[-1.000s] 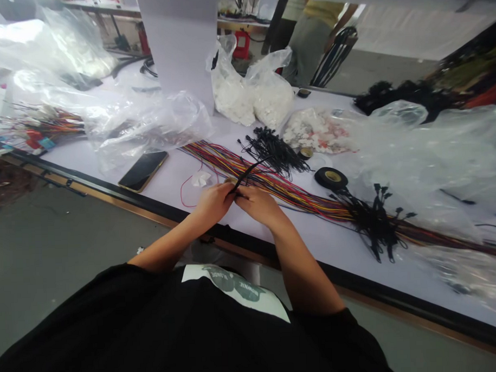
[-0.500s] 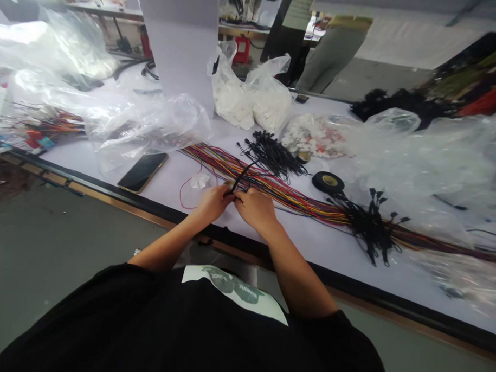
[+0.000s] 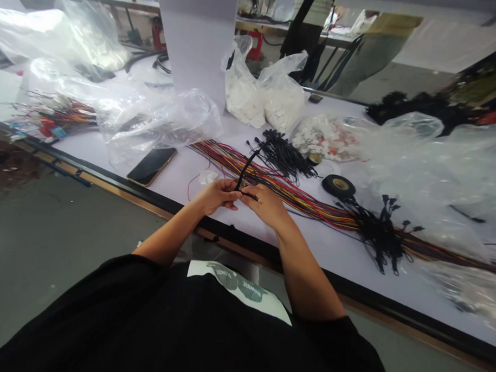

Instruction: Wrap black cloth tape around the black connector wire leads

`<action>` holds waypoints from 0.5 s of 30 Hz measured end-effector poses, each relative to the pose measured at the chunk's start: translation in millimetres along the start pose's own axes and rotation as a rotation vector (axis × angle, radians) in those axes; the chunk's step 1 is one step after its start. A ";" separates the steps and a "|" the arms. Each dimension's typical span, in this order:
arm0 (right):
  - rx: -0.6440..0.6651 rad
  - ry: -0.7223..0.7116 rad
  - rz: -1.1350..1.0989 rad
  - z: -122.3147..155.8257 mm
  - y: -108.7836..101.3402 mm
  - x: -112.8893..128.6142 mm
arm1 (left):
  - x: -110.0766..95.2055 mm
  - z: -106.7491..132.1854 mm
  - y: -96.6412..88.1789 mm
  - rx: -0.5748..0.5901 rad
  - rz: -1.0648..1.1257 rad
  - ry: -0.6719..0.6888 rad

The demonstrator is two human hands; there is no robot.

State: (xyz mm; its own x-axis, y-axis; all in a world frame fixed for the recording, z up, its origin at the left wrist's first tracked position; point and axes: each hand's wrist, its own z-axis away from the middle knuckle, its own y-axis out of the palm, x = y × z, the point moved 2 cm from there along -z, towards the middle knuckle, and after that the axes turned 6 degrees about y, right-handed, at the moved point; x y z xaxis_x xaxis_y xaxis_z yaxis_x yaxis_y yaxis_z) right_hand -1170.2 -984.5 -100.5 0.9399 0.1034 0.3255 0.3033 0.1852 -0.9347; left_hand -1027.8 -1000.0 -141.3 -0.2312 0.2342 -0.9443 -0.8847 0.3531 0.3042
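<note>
My left hand (image 3: 216,196) and my right hand (image 3: 265,204) meet above the near edge of the white table (image 3: 315,243). Both are closed in a pinch on a black cable tie (image 3: 245,171) whose tail sticks up and away from me. Just behind my hands a long bundle of coloured wires (image 3: 301,197) runs across the table to the right. A loose heap of black cable ties (image 3: 283,155) lies on the bundle. More black ties (image 3: 380,230) are clustered on the wires further right.
A roll of black tape (image 3: 338,186) sits by the wires. A phone (image 3: 152,165) lies to the left. Clear plastic bags (image 3: 160,121), bags of white parts (image 3: 265,96) and a white post (image 3: 200,41) stand behind. A person stands beyond the table at the back.
My hands stayed together on the tie; its tail now points more steeply upward. The view shifted slightly, and the person at the back moved to the right.
</note>
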 end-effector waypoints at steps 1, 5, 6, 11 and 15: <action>-0.005 -0.012 -0.001 0.2 -0.8 0.3 | 0.7 0.1 -0.6 0.022 0.036 -0.006; -0.038 -0.046 0.056 0.8 -2.7 1.5 | 1.7 0.3 0.7 0.086 0.085 -0.009; -0.050 -0.045 0.076 0.8 -2.6 1.4 | 1.0 0.5 1.8 0.074 0.063 0.012; -0.112 -0.020 0.148 -0.3 2.2 0.4 | -5.1 3.5 7.9 -0.073 -0.311 0.182; -0.155 -0.017 0.201 -3.6 9.8 1.2 | -0.1 3.7 8.6 -0.151 -0.667 0.163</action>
State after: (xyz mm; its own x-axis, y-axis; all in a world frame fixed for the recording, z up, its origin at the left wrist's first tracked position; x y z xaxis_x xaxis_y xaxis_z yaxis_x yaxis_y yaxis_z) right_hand -1165.6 -986.1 -109.8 0.9813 0.1399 0.1322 0.1324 0.0077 -0.9912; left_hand -1033.9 -993.6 -138.1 0.3329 -0.1312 -0.9338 -0.9028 0.2416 -0.3558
